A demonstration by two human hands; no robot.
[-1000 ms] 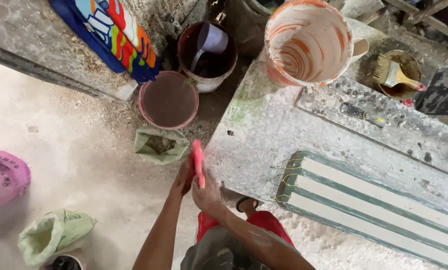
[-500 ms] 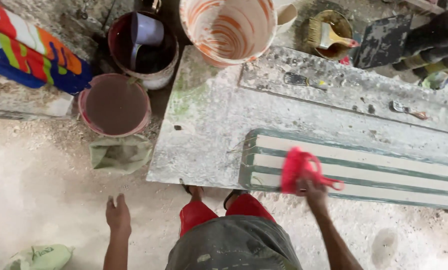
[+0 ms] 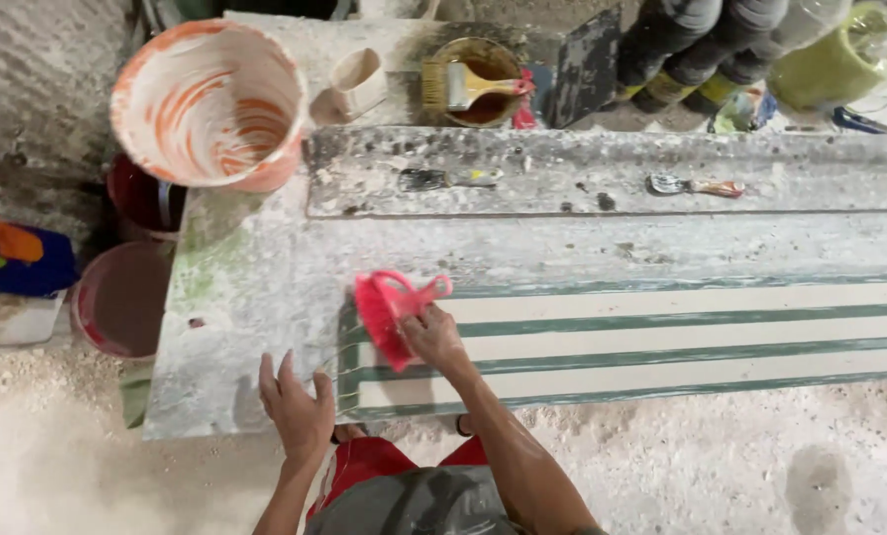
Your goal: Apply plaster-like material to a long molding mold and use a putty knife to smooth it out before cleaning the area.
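Brush (image 3: 392,315) clasped in right hand (image 3: 433,337), long axis crosswise on striped moulding (image 3: 681,337); left hand (image 3: 298,408) empty, fingers spread, just beside.

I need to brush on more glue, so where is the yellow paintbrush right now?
In the head view, the yellow paintbrush lies across a round tin at the table's far edge, just right of the small cup.

Bucket (image 3: 210,104): white inside, orange-streaked, on the counter's (image 3: 265,267) far left corner.
Paintbrush (image 3: 468,87): lying across a round tin (image 3: 488,74).
Cup (image 3: 357,81): just beside the bucket.
Red tub (image 3: 116,302): down on the floor (image 3: 721,456).
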